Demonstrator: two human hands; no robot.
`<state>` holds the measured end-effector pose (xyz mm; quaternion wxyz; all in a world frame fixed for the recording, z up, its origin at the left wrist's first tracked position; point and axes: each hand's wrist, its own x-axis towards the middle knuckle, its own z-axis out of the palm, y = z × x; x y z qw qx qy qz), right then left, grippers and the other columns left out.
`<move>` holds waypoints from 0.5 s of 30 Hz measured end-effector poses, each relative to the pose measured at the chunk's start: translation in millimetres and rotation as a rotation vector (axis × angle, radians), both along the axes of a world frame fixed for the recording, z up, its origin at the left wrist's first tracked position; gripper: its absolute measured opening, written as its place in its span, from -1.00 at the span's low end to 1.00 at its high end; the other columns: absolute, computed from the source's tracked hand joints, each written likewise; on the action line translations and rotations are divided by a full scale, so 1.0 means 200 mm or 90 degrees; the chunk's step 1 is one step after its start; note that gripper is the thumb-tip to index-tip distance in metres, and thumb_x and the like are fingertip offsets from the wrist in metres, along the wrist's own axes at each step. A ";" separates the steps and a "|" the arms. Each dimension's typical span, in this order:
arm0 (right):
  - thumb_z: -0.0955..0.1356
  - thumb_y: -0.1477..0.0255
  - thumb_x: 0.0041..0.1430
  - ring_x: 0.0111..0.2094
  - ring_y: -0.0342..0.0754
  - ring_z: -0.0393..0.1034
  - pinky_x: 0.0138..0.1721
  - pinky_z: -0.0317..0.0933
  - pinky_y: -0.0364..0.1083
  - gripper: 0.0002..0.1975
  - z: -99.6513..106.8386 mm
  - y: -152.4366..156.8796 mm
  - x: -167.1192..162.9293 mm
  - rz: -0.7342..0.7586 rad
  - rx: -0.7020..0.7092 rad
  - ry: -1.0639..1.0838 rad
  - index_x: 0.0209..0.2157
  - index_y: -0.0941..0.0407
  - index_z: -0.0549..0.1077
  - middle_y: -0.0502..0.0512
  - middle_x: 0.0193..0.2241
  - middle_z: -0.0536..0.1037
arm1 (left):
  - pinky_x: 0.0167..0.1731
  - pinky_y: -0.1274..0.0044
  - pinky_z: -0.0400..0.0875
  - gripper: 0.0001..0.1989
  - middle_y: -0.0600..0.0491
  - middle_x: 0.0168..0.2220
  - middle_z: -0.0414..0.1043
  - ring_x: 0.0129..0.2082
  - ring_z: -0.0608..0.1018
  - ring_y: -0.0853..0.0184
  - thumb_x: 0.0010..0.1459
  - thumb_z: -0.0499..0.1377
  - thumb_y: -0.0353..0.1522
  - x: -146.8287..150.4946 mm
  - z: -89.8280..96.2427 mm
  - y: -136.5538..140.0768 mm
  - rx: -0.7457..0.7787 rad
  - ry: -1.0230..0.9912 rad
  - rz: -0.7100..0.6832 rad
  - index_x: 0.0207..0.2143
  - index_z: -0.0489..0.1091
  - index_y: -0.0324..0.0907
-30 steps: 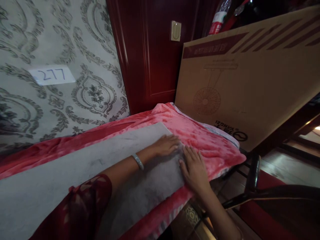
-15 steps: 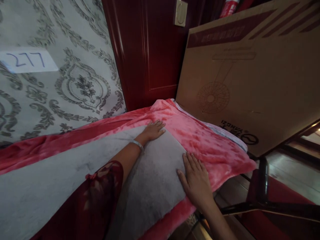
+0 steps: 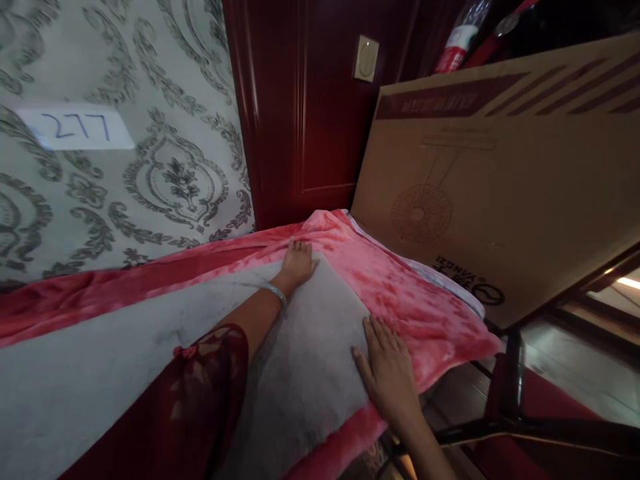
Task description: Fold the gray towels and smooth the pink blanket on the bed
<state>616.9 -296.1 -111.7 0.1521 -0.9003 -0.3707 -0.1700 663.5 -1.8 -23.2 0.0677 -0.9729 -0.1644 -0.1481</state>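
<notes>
A grey plush mat [image 3: 310, 347] lies over a pink plush blanket [image 3: 400, 287], which shows along the mat's far and right sides and at the bottom. My left hand [image 3: 299, 264] is at the mat's far corner, its fingers curled over the edge and the thumb out to the right; the fingertips are hidden. A bracelet circles that wrist. Flat on the mat's right edge rests my right hand [image 3: 387, 367], fingers stretched forward and thumb apart, partly touching the pink cloth.
A large cardboard box [image 3: 510, 180] with a fan drawing leans behind the blanket. Patterned wallpaper [image 3: 185, 160] with a paper marked 277 [image 3: 75, 128] meets a dark red panel [image 3: 325, 120]. A red-labelled bottle [image 3: 456, 50] stands behind the box. A dark-framed red chair [image 3: 520, 400] is at right.
My left hand has gone from lying flat with spread fingers to curled fingers at the mat's corner. My right hand stays on the edge. The view has tilted up slightly.
</notes>
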 end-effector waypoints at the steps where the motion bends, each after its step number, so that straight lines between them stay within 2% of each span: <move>1: 0.14 0.15 0.37 0.29 0.20 0.16 0.28 0.00 0.22 -0.37 0.01 0.00 0.00 -0.003 -0.004 0.006 0.29 0.26 0.28 0.32 0.29 0.29 | 0.33 0.17 -0.06 -0.38 -0.37 0.24 0.30 0.29 0.29 0.00 0.35 -0.06 -0.16 -0.04 0.02 -0.01 -0.008 0.004 -0.013 0.26 0.22 -0.44; 5: 0.14 0.18 0.36 0.29 0.21 0.16 0.27 0.02 0.21 -0.37 0.03 0.01 0.00 -0.001 -0.013 0.013 0.28 0.29 0.30 0.36 0.27 0.31 | 0.29 0.24 0.09 -0.39 -0.28 0.31 0.22 0.32 0.27 0.08 0.38 -0.10 -0.13 -0.31 0.08 -0.03 -0.074 0.072 -0.131 0.32 0.16 -0.30; 9: 0.14 0.21 0.36 0.27 0.22 0.19 0.25 0.04 0.22 -0.39 0.03 0.01 0.00 0.012 0.001 -0.008 0.25 0.31 0.33 0.38 0.24 0.35 | 0.35 0.20 -0.09 -0.35 -0.15 0.43 -0.04 0.43 0.04 0.12 0.35 -0.10 -0.02 -0.69 0.06 -0.10 -0.126 0.180 -0.266 0.39 0.06 -0.10; 12: 0.13 0.22 0.37 0.26 0.24 0.19 0.24 0.05 0.22 -0.39 0.04 0.01 0.00 0.017 -0.001 -0.025 0.23 0.35 0.33 0.41 0.23 0.36 | 0.36 0.17 -0.16 -0.33 -0.10 0.45 -0.12 0.44 -0.03 0.13 0.35 -0.13 0.02 -0.98 0.03 -0.16 -0.162 0.216 -0.288 0.40 0.03 -0.03; 15: 0.13 0.23 0.37 0.26 0.23 0.20 0.23 0.05 0.21 -0.40 0.04 0.00 0.00 0.018 -0.011 -0.029 0.23 0.36 0.33 0.42 0.23 0.36 | 0.36 0.12 -0.19 -0.32 -0.12 0.46 -0.15 0.45 -0.06 0.11 0.36 -0.17 0.03 -1.23 0.00 -0.17 -0.172 0.218 -0.254 0.41 0.01 -0.06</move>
